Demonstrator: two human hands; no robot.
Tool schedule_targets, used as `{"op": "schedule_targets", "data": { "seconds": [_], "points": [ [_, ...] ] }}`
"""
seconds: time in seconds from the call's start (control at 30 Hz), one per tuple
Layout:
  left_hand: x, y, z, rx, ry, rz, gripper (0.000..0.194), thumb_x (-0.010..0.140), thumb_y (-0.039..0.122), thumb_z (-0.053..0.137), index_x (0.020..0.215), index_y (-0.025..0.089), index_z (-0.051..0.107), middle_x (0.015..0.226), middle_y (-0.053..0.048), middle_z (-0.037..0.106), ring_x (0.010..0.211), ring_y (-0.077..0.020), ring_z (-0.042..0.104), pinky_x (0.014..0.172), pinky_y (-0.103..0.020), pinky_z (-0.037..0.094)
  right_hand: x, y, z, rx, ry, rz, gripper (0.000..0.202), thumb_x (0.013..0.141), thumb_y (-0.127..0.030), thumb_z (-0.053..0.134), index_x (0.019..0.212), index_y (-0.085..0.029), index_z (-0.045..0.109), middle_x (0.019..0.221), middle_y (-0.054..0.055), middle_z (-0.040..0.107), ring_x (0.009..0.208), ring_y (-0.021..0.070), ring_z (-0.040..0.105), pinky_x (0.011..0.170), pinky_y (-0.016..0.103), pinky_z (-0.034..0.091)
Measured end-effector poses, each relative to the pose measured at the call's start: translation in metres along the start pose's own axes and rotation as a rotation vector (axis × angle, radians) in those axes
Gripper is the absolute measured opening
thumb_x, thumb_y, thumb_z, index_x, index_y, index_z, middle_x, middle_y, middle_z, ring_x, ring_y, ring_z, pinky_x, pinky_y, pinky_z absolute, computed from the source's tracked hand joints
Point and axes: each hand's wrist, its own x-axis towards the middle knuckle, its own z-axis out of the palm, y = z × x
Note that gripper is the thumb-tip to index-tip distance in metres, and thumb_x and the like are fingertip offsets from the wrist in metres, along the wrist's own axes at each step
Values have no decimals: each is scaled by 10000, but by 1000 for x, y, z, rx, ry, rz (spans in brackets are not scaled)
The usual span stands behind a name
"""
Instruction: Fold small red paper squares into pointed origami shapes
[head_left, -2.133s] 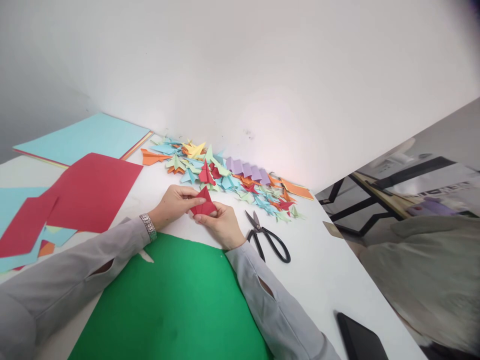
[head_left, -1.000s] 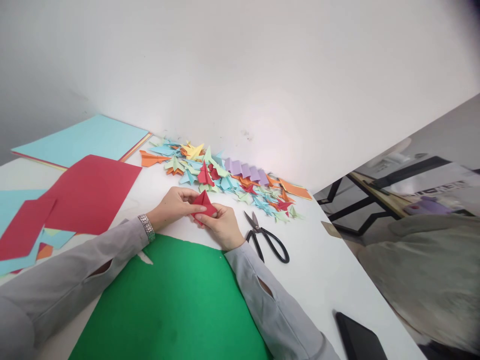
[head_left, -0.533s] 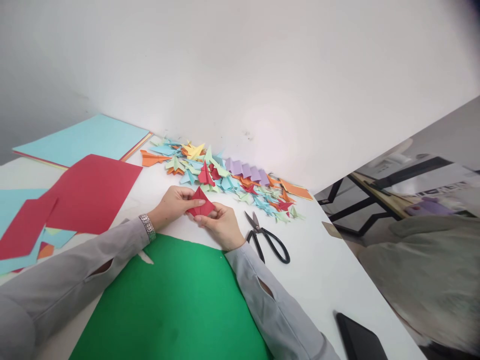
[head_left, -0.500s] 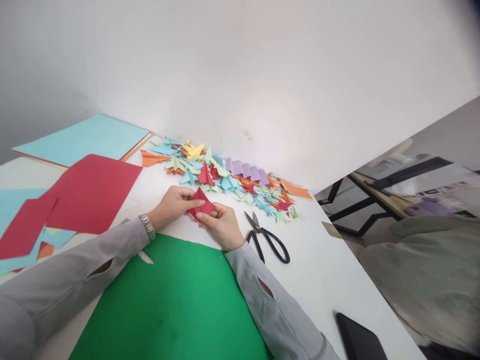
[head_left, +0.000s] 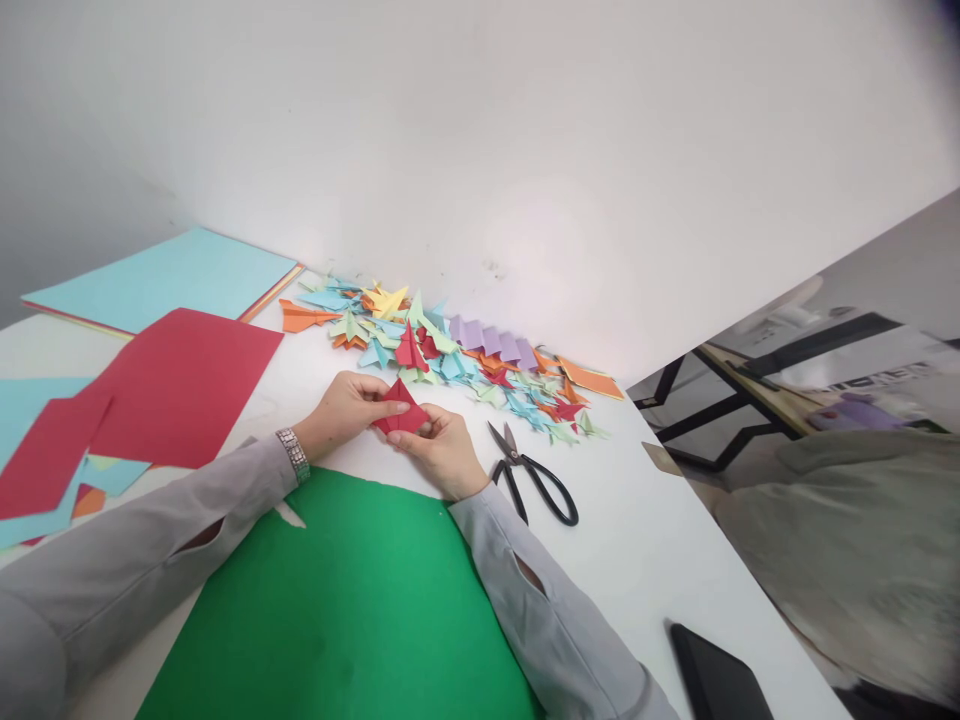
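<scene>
A small piece of folded red paper [head_left: 401, 408] with a pointed top is held up between both hands, above the white table just past the green sheet [head_left: 360, 600]. My left hand [head_left: 349, 412] pinches its left side, thumb on the near face. On the right, my right hand [head_left: 444, 450] grips the lower right edge between thumb and fingers. The fingers behind the paper are partly hidden. Beyond it lies a heap of small folded paper planes [head_left: 442, 345] in several colours. Black-handled scissors [head_left: 536, 475] rest partly open to the right of my right hand.
Large red sheets [head_left: 187, 390] and cut paper pieces lie at the left, with a stack of coloured sheets [head_left: 165, 280] behind. A black phone-like device [head_left: 720, 672] is near the right edge. A white wall [head_left: 480, 150] rises behind the table [head_left: 637, 560].
Both hands keep their hold on the red paper, with only a slight shift of fingers and paper. The things on the table stay where they were.
</scene>
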Motion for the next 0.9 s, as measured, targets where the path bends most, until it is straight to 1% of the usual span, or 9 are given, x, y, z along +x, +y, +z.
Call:
{"op": "schedule_targets", "data": {
  "seconds": [0.13, 0.27, 0.37, 0.47, 0.53, 0.6, 0.7, 0.8, 0.9],
  "points": [
    [1, 0, 0, -4, 39, -8, 292, 579, 390, 768, 583, 117, 665, 508, -7, 592, 468, -94, 483, 432, -207, 358, 0, 0, 0, 29, -18, 4, 329, 507, -284, 833, 754, -185, 639, 647, -5, 697, 549, 124, 606, 541, 254, 470],
    [2, 0, 0, -11, 76, -38, 299, 584, 403, 760, 594, 121, 663, 480, 11, 545, 454, -83, 436, 424, -206, 319, 0, -1, 1, 75, -33, -23, 368, 513, -311, 833, 809, -196, 648, 732, 12, 718, 642, 156, 651, 620, 292, 503],
    [1, 3, 0, -20, 89, -59, 326, 623, 430, 733, 551, 127, 635, 458, 23, 510, 443, -76, 413, 427, -208, 304, 0, 0, 1, 34, -11, -34, 352, 519, -344, 831, 771, -186, 642, 619, -9, 677, 531, 134, 600, 534, 269, 470],
    [0, 3, 1, -20, 93, -49, 405, 677, 467, 690, 476, 132, 580, 428, 31, 464, 430, -66, 378, 427, -208, 284, 0, 2, 0, -60, 43, -30, 313, 531, -349, 826, 705, -179, 629, 441, -61, 551, 393, 96, 484, 424, 235, 379],
    [1, 1, 0, -36, 87, -30, 427, 702, 479, 670, 473, 133, 568, 432, 24, 473, 437, -70, 390, 434, -210, 292, 1, 3, -1, -67, 61, -27, 308, 529, -343, 828, 687, -179, 620, 423, -67, 533, 381, 94, 476, 417, 233, 372],
    [3, -2, 0, -76, 76, -24, 426, 726, 489, 650, 506, 130, 580, 451, 9, 502, 447, -80, 419, 441, -215, 313, 2, 4, -1, -27, 58, -37, 310, 529, -344, 828, 675, -183, 607, 458, -53, 573, 405, 102, 509, 444, 240, 404],
    [5, -3, 0, -180, 57, -56, 478, 773, 549, 568, 560, 123, 600, 496, -27, 553, 459, -101, 465, 444, -229, 357, 3, 6, 0, 36, 59, -57, 304, 550, -348, 819, 658, -188, 584, 529, -30, 637, 436, 102, 538, 475, 243, 430],
    [5, -2, 0, -234, 37, -79, 555, 802, 604, 481, 562, 118, 603, 524, -53, 581, 458, -109, 479, 445, -242, 388, 4, 6, 0, 52, 81, -59, 310, 567, -346, 812, 610, -191, 546, 546, -19, 655, 430, 95, 528, 467, 238, 422],
    [3, 0, 0, -183, -3, -60, 498, 777, 564, 550, 574, 116, 622, 531, -51, 597, 477, -109, 498, 452, -232, 393, 3, 5, 0, 39, 83, -52, 288, 566, -340, 812, 630, -187, 577, 561, -11, 659, 443, 99, 532, 475, 244, 432]
  ]
}}
